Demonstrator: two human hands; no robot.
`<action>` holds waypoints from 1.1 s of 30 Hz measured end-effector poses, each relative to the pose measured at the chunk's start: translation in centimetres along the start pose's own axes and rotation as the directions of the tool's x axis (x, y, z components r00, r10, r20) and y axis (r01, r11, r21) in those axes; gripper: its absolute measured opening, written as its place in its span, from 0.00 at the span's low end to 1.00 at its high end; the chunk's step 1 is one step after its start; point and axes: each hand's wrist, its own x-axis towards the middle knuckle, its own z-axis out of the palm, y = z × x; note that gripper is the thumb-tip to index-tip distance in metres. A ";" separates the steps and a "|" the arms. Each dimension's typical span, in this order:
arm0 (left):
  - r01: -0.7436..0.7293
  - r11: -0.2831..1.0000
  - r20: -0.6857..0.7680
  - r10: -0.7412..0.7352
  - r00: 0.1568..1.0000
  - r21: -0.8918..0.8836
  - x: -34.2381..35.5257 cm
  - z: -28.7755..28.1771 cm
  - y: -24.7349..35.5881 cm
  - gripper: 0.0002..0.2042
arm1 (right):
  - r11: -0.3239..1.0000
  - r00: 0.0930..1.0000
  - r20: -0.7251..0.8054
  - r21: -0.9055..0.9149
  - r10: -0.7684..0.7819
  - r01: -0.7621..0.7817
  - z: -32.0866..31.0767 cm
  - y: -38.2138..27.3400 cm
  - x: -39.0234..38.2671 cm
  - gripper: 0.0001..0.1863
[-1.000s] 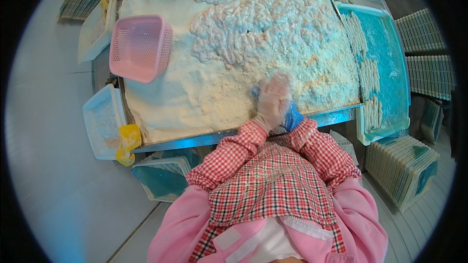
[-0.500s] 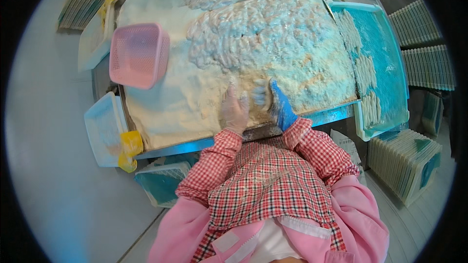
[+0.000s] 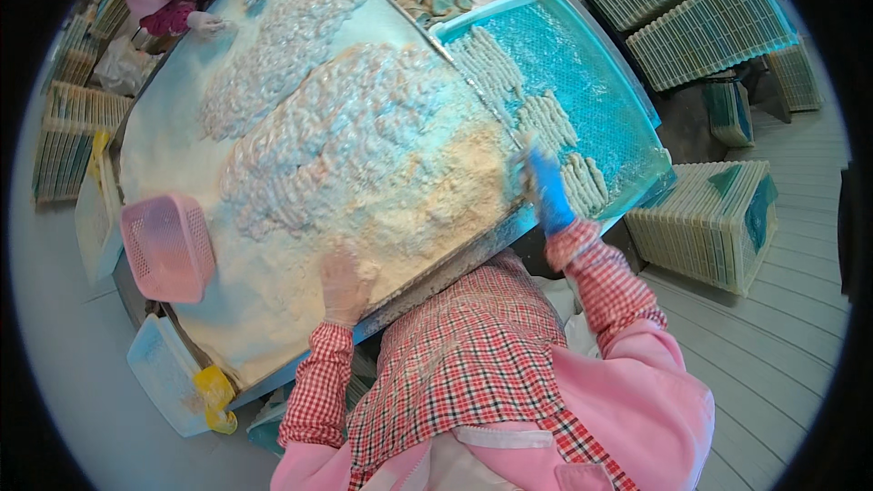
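- One left hand (image 3: 346, 284), loosely open, touches near flour (image 3: 411, 259).
- One right hand (image 3: 548, 189), blurred, grip impossible to tell, beside one blue tray (image 3: 618, 141) at right; three groups of pale strips (image 3: 544, 121) inside.
- Two pale, wet heaps (image 3: 336, 141) beyond, on the tabletop (image 3: 164, 150).
- Changed: right hand moved right; two co-worker's hands (image 3: 207, 24) appeared far left.

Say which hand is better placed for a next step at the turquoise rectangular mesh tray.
Right, likely: the blue-gloved right hand is beside the tray, near its pale powdery strips. The translucent-gloved left hand is farther off, by the near edge of the powder-dusted table.
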 end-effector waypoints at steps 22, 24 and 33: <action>0.415 0.337 -0.089 -0.854 0.513 -0.845 7.2 0.6 -0.3 0.10 | 0.896 0.997 -0.064 -0.440 0.040 -0.064 -20.7 -2.2 17.3 0.36; 0.566 0.465 -0.079 -0.814 0.575 -0.681 5.5 -1.5 1.2 0.10 | 0.819 0.991 -0.127 -0.572 -0.034 -0.045 -23.1 -0.6 18.3 0.33; 0.798 0.531 0.238 -0.768 0.595 -0.285 0.7 -6.3 -0.5 0.18 | 0.870 0.859 0.467 -0.314 -0.207 0.380 4.2 -1.4 4.0 0.34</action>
